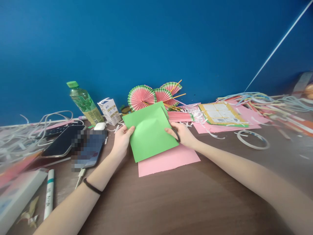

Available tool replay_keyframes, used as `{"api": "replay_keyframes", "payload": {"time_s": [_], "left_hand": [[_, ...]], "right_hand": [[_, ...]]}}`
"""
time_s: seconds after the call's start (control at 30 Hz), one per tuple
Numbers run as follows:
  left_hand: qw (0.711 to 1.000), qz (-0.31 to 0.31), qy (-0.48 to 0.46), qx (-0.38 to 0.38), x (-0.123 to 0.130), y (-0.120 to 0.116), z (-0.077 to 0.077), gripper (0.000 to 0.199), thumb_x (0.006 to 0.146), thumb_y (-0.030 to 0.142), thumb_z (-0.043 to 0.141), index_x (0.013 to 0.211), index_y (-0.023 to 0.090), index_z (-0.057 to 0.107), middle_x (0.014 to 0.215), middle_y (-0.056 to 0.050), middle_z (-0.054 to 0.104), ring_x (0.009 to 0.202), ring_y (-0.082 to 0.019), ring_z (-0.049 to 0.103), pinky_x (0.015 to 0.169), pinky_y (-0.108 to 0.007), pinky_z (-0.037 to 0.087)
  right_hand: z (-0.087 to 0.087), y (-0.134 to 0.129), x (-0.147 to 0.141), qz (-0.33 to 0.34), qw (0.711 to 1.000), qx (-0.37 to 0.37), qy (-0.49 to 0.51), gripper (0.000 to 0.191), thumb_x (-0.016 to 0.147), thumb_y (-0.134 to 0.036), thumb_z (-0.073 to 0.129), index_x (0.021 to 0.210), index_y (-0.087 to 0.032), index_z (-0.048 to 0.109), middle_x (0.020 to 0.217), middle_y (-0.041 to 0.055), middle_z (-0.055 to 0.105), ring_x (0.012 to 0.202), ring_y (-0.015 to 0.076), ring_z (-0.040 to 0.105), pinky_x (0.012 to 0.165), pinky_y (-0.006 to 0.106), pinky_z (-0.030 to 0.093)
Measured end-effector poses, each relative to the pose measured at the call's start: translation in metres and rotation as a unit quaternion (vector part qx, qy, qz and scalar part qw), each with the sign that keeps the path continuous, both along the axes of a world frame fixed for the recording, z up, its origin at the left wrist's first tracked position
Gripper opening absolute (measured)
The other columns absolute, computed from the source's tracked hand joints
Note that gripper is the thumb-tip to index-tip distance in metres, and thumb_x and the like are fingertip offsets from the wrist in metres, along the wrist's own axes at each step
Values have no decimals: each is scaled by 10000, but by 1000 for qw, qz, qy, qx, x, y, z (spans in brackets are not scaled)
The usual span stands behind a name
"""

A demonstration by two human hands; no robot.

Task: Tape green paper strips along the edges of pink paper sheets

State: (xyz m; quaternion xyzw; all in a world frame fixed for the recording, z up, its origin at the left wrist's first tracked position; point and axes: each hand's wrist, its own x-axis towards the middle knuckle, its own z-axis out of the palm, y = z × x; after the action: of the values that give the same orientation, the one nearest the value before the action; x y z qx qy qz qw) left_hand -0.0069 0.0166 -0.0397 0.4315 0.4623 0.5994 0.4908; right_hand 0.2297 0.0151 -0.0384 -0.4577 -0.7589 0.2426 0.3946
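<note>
Green sheet (pixel 149 133) in mid-view, tilted, held up over the worktop (pixel 156 202). A second green edge shows at its 1 o'clock corner; number of layers unclear.

Left hand (pixel 122 138): grip closed on the green sheet's 9 o'clock edge, thumb on the face, fingertips hidden behind. Right hand (pixel 183 133): grip closed at the 3 o'clock edge, thumb on the face. It also has a black loop (pixel 176 134), mostly covered by hand and paper; cannot tell what it belongs to.

Pink sheet (pixel 171 160) shows at 6 o'clock, its upper part hidden under the green.

From the green sheet: fans (pixel 142 98) at 12, lower parts partly covered. Carton (pixel 110 111) and bottle (pixel 85 104) at 10, bottle leaning in view. Two phones at 9: near one (pixel 91 150) partly masked by blocks, far one (pixel 64 141) dark. Marker (pixel 49 194) at 8, its lower end behind the left forearm. Yellow pack (pixel 220 113) and ring (pixel 253 139) at 3; print too small to read. Strips (pixel 290 107) beyond, smeared.
</note>
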Motion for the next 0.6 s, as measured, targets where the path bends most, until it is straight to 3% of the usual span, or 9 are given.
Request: {"api": "replay_keyframes", "payload": {"time_s": [0.37,0.6], "left_hand": [[1000,3,-2,-5,1,-1,0,374,576,313,720,903,149,644,794,-43,708,723,-202,654,699,-320,515],[997,65,47,-3,-13,2,15,309,596,316,691,852,157,622,768,-20,691,671,-174,637,625,-271,507]], "right_hand": [[2,-1,-1,-1,1000,4,5,525,748,-634,491,583,-206,236,547,-63,206,507,71,241,491,226,215],[12,4,11,109,974,-194,44,415,761,-598,518,743,-188,452,487,-50,479,427,106,484,423,215,327]]}}
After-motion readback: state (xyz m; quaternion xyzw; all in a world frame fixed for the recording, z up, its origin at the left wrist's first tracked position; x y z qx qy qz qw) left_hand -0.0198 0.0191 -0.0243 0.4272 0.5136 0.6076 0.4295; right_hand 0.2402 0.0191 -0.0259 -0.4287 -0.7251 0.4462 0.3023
